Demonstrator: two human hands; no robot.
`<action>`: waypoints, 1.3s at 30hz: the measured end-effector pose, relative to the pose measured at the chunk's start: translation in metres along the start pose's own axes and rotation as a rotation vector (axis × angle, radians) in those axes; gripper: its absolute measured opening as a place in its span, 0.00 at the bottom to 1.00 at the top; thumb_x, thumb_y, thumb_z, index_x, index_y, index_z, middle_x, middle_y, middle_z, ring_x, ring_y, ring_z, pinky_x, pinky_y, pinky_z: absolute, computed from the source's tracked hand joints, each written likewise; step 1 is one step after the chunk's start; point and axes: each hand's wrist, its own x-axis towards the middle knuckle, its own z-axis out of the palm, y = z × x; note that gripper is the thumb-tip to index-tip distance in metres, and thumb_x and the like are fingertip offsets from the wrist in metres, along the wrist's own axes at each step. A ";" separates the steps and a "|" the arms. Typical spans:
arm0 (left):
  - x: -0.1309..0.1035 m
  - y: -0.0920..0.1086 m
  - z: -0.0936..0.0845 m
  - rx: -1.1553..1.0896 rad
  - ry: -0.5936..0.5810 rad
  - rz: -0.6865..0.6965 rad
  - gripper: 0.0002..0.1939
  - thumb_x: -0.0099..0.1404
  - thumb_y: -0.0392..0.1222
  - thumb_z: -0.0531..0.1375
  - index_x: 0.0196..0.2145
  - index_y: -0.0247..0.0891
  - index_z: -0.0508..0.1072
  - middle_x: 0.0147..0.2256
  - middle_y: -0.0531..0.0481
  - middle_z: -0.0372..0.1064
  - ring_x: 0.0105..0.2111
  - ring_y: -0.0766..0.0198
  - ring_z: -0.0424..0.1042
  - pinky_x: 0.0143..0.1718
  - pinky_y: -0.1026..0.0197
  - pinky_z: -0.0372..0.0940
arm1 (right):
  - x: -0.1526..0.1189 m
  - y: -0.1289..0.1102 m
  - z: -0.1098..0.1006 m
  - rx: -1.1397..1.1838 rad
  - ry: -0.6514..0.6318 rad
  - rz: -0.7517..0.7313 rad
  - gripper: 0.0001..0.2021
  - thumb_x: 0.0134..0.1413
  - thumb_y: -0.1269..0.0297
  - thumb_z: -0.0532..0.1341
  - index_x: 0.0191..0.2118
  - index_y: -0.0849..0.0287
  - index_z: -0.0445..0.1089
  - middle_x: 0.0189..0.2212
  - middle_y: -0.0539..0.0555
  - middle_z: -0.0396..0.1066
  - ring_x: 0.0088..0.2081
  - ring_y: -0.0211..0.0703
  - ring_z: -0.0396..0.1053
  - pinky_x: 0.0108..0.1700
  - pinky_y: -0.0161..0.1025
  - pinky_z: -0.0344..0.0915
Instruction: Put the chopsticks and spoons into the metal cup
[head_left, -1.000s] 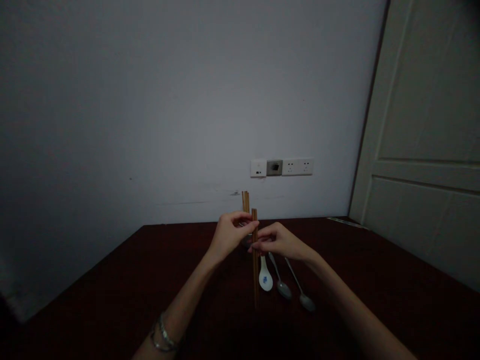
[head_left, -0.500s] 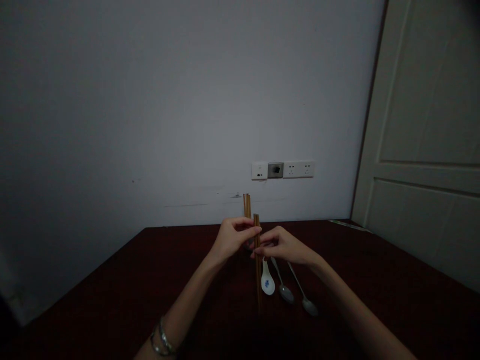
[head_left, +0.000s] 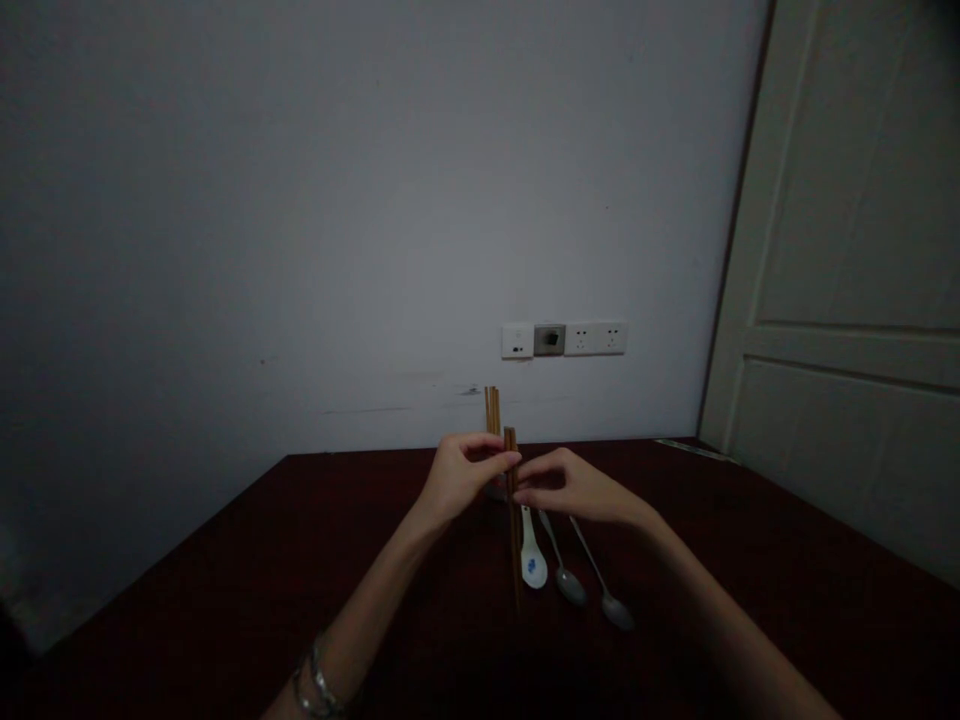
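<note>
My left hand [head_left: 466, 478] pinches a small bundle of wooden chopsticks [head_left: 515, 545] near the top, thumb in front. They stand nearly upright, tips pointing down toward the table. From the right, my right hand [head_left: 574, 487] meets the same bundle just lower, its thumb and fingertips at the sticks; part of its grip is hidden. Behind my left hand, more chopsticks [head_left: 492, 408] rise from a container [head_left: 496, 488] that is mostly covered. Close by on the right lie a white ceramic spoon [head_left: 533, 566] with a blue mark and two metal spoons [head_left: 570, 586] [head_left: 616, 611].
The dark red table [head_left: 360, 560] reaches back to a pale wall [head_left: 375, 250]. Socket plates [head_left: 594, 339] are set in the wall above its far edge. A panelled door [head_left: 847, 300] stands at the right. A thin flat strip [head_left: 694, 450] lies at the far right corner.
My right fingers have drawn back slightly to the right along the bundle, showing more of the container behind. My left hand keeps its pinch. The whole view has shifted slightly.
</note>
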 end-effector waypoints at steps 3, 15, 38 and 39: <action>-0.002 0.003 -0.001 0.007 -0.011 0.009 0.11 0.47 0.42 0.66 0.27 0.31 0.75 0.26 0.47 0.71 0.22 0.69 0.66 0.24 0.65 0.62 | -0.008 -0.011 -0.008 -0.098 0.110 -0.003 0.11 0.51 0.60 0.58 0.35 0.59 0.74 0.29 0.52 0.74 0.31 0.39 0.69 0.34 0.37 0.65; -0.009 0.007 0.003 0.050 -0.083 0.050 0.10 0.49 0.42 0.64 0.28 0.33 0.75 0.28 0.47 0.71 0.26 0.67 0.67 0.29 0.63 0.63 | -0.017 -0.031 -0.010 -0.286 0.480 -0.309 0.14 0.52 0.65 0.57 0.45 0.53 0.70 0.38 0.54 0.71 0.39 0.39 0.69 0.40 0.39 0.68; -0.016 0.011 0.005 0.059 -0.140 0.100 0.09 0.50 0.41 0.64 0.28 0.32 0.75 0.26 0.49 0.70 0.25 0.67 0.66 0.29 0.63 0.62 | -0.012 -0.031 -0.001 -0.151 0.524 -0.311 0.09 0.51 0.61 0.60 0.38 0.56 0.73 0.32 0.54 0.72 0.33 0.39 0.69 0.32 0.36 0.66; -0.016 0.012 0.005 0.058 -0.142 0.098 0.09 0.50 0.42 0.64 0.29 0.33 0.75 0.26 0.49 0.70 0.25 0.67 0.66 0.29 0.63 0.62 | -0.013 -0.032 -0.001 -0.148 0.522 -0.308 0.09 0.51 0.60 0.60 0.37 0.56 0.73 0.32 0.54 0.72 0.33 0.39 0.69 0.32 0.36 0.66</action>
